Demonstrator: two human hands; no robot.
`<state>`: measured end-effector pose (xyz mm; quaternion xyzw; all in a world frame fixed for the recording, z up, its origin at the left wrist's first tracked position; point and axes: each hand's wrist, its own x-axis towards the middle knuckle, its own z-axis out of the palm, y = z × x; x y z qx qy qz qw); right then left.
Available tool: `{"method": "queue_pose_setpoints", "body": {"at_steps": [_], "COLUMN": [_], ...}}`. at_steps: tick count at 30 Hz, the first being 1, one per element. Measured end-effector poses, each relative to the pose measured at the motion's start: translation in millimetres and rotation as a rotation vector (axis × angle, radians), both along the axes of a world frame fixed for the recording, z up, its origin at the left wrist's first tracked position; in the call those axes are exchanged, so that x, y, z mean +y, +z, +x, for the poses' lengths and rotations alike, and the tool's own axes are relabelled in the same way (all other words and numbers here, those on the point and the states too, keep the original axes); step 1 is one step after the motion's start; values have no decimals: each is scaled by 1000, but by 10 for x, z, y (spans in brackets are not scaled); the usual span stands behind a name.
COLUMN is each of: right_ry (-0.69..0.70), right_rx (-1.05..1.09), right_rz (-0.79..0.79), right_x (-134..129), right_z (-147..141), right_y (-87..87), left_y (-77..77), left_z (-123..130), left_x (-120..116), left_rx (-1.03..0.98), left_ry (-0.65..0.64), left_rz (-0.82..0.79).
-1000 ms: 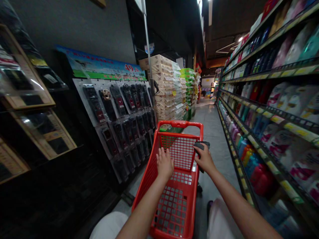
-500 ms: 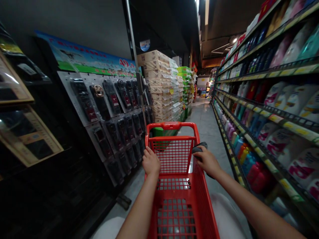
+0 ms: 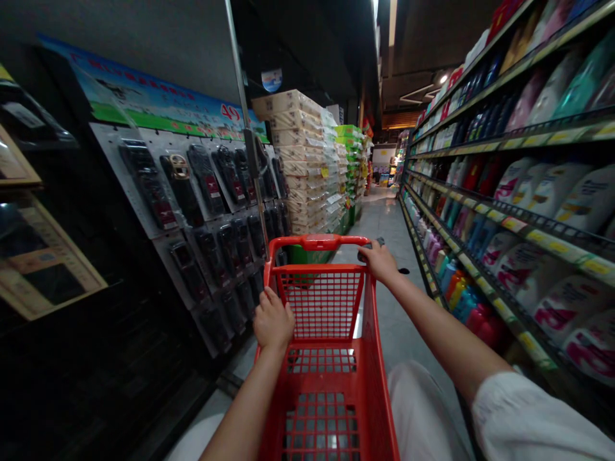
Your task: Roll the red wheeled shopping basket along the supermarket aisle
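Note:
A red shopping cart (image 3: pixel 331 378) with a grid basket stands in front of me, its raised handle frame at the far end. My left hand (image 3: pixel 273 320) is closed over the cart's left rim. At the upper right corner of the handle frame, my right hand (image 3: pixel 380 261) is wrapped round a small dark grey item (image 3: pixel 375 243), which rests against the red frame; only part of this item shows. No goods show in the basket.
Shelves of bottles (image 3: pixel 523 224) line the right side. Packaged belts (image 3: pixel 206 179) hang on a rack at left behind a metal pole (image 3: pixel 243 83). Stacked boxes (image 3: pixel 300 163) stand ahead beside the grey aisle floor (image 3: pixel 382 221).
My right hand and the dark item have moved up and left to the corner of the handle frame. The cart and my left hand sit slightly further left in view.

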<state>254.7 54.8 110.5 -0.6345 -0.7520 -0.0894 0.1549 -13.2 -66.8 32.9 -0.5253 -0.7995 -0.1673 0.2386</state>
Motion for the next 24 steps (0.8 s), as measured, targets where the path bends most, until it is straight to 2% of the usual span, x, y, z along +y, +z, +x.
{"method": "queue_pose_setpoints", "body": {"at_steps": [3, 5, 7, 12, 15, 17, 19, 24], "right_ry": [-69, -73, -56, 33, 134, 178, 167, 33], "right_rx": [9, -11, -43, -117, -139, -105, -44, 96], "right_rz": [28, 33, 30, 13, -7, -11, 2, 29], "right_x": [181, 123, -68, -807, -1030, -957, -729, -1], "right_z": [-78, -121, -144, -104, -38, 17, 71, 96], "right_y": [95, 73, -10, -331, -441, -428, -339, 100], "left_y": [-1, 0, 1, 16, 39, 56, 67, 54], "left_z": [-31, -40, -44, -64, -80, -78, -59, 17], "left_x": [-32, -43, -52, -102, -141, -159, -168, -165], "left_rx": [1, -1, -3, -37, -72, -112, -162, -209], "left_ry": [13, 15, 6, -20, -32, -37, -33, -20], "left_rz": [6, 15, 28, 45, 48, 44, 39, 67]}}
